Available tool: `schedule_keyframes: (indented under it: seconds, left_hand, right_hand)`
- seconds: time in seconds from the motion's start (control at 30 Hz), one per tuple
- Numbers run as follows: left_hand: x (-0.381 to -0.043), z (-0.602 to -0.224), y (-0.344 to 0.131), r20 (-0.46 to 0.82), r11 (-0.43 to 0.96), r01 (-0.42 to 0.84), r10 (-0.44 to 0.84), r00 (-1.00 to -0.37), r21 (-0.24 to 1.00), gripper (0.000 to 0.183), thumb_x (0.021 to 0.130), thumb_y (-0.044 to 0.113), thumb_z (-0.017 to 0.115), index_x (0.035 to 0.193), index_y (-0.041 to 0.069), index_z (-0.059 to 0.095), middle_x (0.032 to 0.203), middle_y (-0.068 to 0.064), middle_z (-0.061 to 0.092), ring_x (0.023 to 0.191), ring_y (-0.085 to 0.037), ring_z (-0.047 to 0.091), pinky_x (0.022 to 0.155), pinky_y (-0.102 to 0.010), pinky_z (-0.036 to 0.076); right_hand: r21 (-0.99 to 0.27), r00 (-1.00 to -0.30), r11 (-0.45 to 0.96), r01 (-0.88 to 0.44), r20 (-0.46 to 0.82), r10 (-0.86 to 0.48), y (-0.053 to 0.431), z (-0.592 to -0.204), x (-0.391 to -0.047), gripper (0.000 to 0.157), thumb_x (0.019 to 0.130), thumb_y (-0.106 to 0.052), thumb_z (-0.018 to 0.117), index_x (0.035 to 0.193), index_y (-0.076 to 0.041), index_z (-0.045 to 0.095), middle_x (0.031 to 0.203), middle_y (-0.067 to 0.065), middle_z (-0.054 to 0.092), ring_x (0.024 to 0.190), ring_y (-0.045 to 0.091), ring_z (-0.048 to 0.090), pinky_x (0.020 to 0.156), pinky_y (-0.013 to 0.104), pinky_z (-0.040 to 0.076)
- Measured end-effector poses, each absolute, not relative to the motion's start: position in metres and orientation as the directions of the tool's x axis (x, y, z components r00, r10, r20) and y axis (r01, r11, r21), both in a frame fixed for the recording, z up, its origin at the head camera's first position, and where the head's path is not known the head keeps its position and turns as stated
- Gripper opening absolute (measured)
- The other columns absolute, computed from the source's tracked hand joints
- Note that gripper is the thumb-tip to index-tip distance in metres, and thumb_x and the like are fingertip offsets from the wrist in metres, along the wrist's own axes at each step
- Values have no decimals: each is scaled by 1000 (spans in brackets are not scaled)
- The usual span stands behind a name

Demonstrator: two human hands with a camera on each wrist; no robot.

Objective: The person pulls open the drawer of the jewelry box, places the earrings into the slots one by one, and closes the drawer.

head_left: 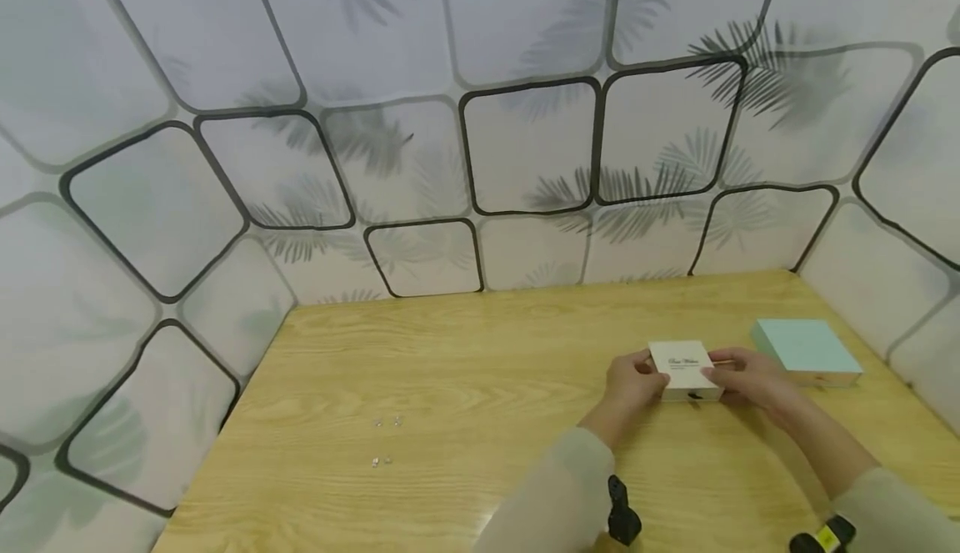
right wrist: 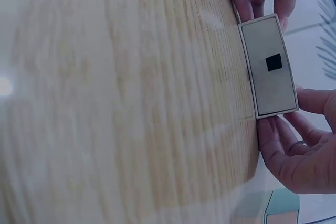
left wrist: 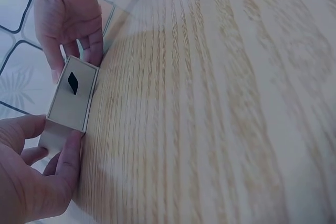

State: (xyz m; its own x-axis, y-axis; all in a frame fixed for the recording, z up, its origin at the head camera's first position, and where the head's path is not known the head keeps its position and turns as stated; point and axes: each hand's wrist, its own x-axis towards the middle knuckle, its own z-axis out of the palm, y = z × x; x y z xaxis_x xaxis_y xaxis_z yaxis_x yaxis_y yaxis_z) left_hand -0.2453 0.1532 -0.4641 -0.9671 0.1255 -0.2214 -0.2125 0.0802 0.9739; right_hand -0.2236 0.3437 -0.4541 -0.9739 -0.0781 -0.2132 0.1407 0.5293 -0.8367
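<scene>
A small cream gift box [head_left: 681, 364] with dark lettering on its lid is at the right of the table. Its front face [left wrist: 72, 95] has a black pull tab [right wrist: 273, 62], and the drawer sits closed in its sleeve. My left hand [head_left: 628, 383] grips the box's left side, thumb at the top edge. On the opposite side my right hand [head_left: 753, 379] holds it, thumb on the lid and fingers along the side. Both hands also show around the box in the wrist views.
A larger mint-green box [head_left: 810, 349] stands at the right, behind my right hand. Several tiny shiny pieces [head_left: 387, 440] lie on the left half of the wooden table [head_left: 480, 353]. A patterned wall covering [head_left: 525, 161] rises behind the table and along its sides.
</scene>
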Motion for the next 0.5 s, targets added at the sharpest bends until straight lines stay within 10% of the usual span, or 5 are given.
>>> schedule_keyframes:
  seconds: [0.5]
  left_hand:
    - [-243,-466,136,-206,54,-200,154,-966,978,42,80,-7,70,119,6,65,80,-2,55,64,-13,56,65,-33,58]
  right_hand:
    - [-856,-975,500,131,-204,-93,330,-455,-227,62,94,-24,59,133,16,32,114,29,57,82,12,60,69,30,53]
